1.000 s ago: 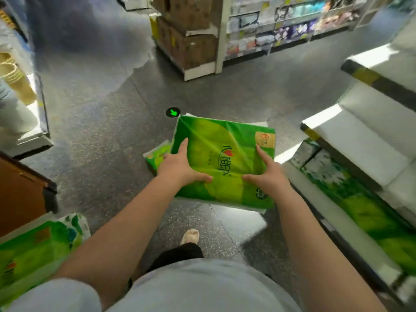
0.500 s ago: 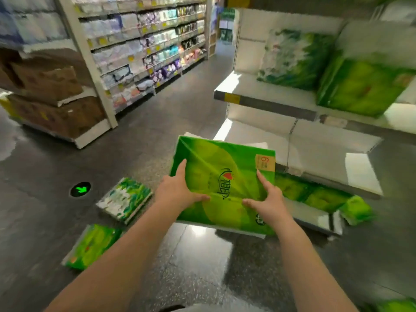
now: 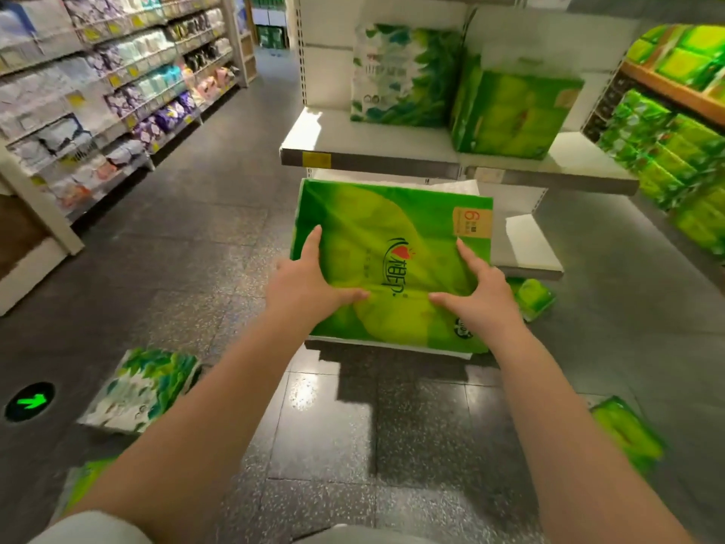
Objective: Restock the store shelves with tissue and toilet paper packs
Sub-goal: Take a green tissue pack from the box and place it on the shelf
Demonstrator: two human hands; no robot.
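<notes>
I see my left hand (image 3: 310, 286) and right hand (image 3: 476, 296) gripping the green pack (image 3: 392, 245) (thumbs on top). Its orange label (image 3: 471, 222) reads "6".

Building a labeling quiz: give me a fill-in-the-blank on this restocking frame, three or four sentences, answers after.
1. The flat green plastic-wrapped tissue pack is held by ____ hands, the left hand and the right hand.
2. The orange label at the pack's corner shows the digit ____.
3. The white and green leaf-print pack lies on the dark ____.
4. On the white metal shelf stand ____ packs.

Answers: both; 6; floor; two
</notes>
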